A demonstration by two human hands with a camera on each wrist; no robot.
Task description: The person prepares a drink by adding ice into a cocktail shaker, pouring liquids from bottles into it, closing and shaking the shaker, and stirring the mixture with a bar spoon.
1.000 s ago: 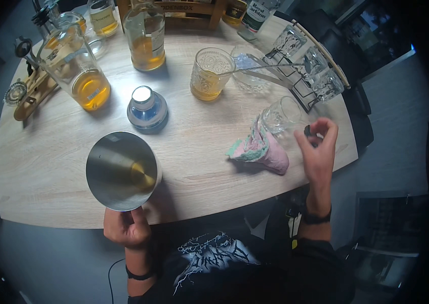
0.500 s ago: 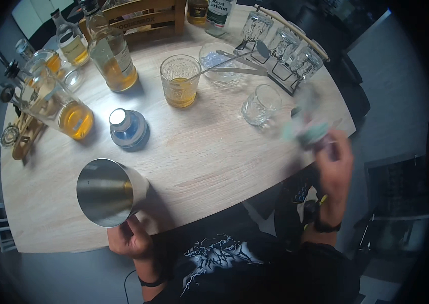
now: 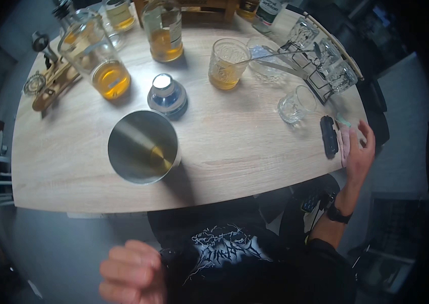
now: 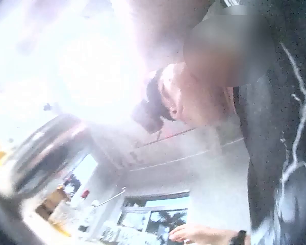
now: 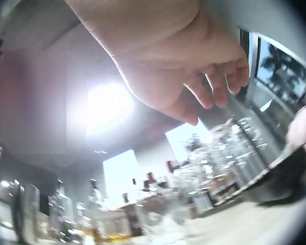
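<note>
A metal shaker tin with a little yellowish liquid inside stands on the table, apart from both hands. My left hand, blurred, is drawn back near my chest, fingers loosely curled and holding nothing. At the right edge of the table, my right hand hovers by a folded pink and green cloth, partly hidden behind it. The right wrist view shows that hand's relaxed fingers spread apart. A black elongated object lies just left of the cloth. The shaker's capped top sits behind the tin.
A patterned glass of amber liquid holds a long spoon. Nearby are a small clear glass, a dish with tongs and a rack of upturned glasses. Bottles and a wooden tool stand occupy the back and left.
My right hand took the cloth, moved it right to the table edge and let it go, uncovering the black object. My left hand let go of the tin and drew back toward my body.
</note>
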